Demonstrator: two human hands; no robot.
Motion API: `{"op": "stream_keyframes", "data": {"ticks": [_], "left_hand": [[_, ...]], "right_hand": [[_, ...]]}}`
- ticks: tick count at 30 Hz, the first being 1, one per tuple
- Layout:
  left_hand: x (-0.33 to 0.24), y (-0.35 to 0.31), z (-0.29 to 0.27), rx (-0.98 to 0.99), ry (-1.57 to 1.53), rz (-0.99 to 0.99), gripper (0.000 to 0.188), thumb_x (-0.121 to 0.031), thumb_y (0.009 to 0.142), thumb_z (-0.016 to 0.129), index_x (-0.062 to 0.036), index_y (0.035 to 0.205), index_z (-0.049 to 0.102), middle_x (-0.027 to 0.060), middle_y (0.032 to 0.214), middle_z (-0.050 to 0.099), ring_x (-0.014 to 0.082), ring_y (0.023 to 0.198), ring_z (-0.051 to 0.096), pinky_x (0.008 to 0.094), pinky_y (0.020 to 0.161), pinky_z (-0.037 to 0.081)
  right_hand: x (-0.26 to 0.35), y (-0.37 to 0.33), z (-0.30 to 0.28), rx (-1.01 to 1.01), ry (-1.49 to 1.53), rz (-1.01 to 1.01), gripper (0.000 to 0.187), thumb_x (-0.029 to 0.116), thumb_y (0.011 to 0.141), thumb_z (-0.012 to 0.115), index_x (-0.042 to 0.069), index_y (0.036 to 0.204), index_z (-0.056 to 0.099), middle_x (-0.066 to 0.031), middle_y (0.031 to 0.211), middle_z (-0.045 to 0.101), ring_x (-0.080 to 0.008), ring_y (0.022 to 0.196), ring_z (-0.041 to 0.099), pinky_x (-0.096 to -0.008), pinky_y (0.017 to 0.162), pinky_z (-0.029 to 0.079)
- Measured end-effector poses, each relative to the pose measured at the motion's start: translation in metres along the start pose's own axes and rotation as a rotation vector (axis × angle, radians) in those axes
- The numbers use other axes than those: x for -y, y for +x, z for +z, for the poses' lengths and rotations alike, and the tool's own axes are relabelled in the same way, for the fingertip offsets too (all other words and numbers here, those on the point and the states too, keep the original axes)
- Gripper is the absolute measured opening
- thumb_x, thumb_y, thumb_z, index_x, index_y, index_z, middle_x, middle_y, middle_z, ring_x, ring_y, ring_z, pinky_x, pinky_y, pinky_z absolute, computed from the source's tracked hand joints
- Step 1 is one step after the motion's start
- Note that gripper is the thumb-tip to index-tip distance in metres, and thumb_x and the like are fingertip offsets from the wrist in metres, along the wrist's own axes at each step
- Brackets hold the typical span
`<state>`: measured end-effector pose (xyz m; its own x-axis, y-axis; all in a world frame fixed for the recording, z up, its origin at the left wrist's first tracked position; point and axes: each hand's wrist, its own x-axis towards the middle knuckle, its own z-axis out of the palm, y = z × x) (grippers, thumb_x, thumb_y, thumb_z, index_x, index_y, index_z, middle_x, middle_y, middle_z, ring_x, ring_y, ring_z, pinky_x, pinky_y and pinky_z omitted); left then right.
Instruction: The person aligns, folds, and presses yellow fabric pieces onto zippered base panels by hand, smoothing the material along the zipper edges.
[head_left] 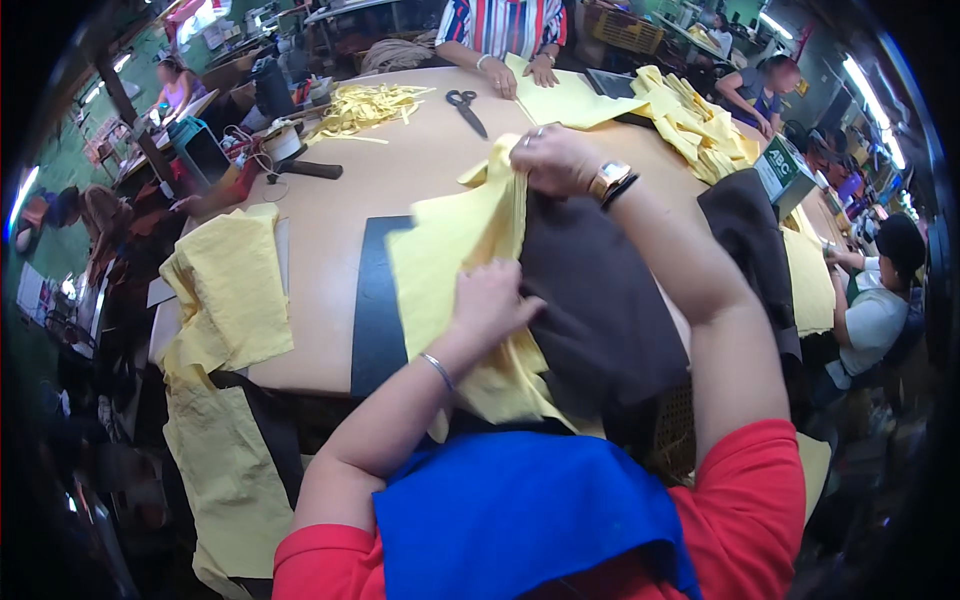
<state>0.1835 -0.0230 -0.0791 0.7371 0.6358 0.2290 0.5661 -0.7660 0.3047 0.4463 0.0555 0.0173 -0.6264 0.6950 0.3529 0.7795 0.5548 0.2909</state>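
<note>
A piece of yellow fabric (440, 245) with a dark brown backing (600, 300) hangs partly over the near edge of the table in front of me. My right hand (558, 160), with a watch at its wrist, pinches the fabric's upper edge and holds it raised. Lower down, my left hand (490, 300) has its fingers curled on the yellow side, its thumb sticking out over the brown. Beneath the fabric lies a flat black board (377, 300). Black-handled scissors (467, 112) rest farther off on the table.
Yellow fabric (240, 300) drapes over the table's left edge, with yellow strips (365, 110) heaped behind. A dark-handled tool (312, 170) lies near them. Across the table, a person's hands (520, 75) rest on yellow cloth (570, 98). More yellow cloth (700, 125) and a green box (783, 172) stand right.
</note>
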Motion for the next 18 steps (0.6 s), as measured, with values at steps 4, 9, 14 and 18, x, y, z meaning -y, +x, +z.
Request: {"op": "stream_keyframes", "data": {"ticks": [4,9,14,18], "left_hand": [[0.031,0.028,-0.031,-0.27,-0.396,-0.06,0.024,-0.014,0.092,0.075,-0.008,0.11,0.059,0.0129,0.088,0.073,0.0357,0.085,0.074,0.0465,0.076,0.058],[0.048,0.04,-0.071,-0.536,-0.42,-0.017,0.02,-0.009,0.099,0.057,-0.0027,0.118,0.061,0.0234,0.099,0.069,0.0422,0.098,0.069,0.0511,0.09,0.054],[0.053,0.021,-0.115,-0.721,-0.617,0.14,0.025,-0.023,0.106,0.069,-0.0063,0.12,0.057,0.014,0.088,0.07,0.0253,0.062,0.064,0.037,0.06,0.051],[0.052,-0.021,-0.175,-0.165,-0.588,0.086,0.03,-0.024,0.094,0.085,-0.0042,0.112,0.071,0.0007,0.079,0.064,0.0068,0.064,0.05,0.0272,0.06,0.044]], "right_hand": [[-0.01,-0.003,-0.114,-0.025,0.047,0.13,0.014,0.015,0.087,0.071,0.016,0.1,0.069,-0.0168,0.082,0.072,-0.0394,0.083,0.073,-0.0505,0.077,0.058],[0.022,0.004,-0.236,0.097,0.045,0.256,0.016,0.009,0.096,0.073,0.001,0.111,0.072,-0.0128,0.106,0.078,-0.0243,0.099,0.076,-0.0353,0.091,0.058],[0.114,0.031,-0.356,0.336,0.133,0.609,0.022,0.022,0.103,0.07,0.004,0.109,0.082,-0.0112,0.092,0.08,-0.0192,0.081,0.075,-0.0333,0.077,0.06],[0.09,-0.003,-0.35,0.341,0.223,0.871,0.02,0.021,0.101,0.072,0.005,0.11,0.08,-0.0101,0.1,0.079,-0.0189,0.09,0.075,-0.0315,0.083,0.06]]}}
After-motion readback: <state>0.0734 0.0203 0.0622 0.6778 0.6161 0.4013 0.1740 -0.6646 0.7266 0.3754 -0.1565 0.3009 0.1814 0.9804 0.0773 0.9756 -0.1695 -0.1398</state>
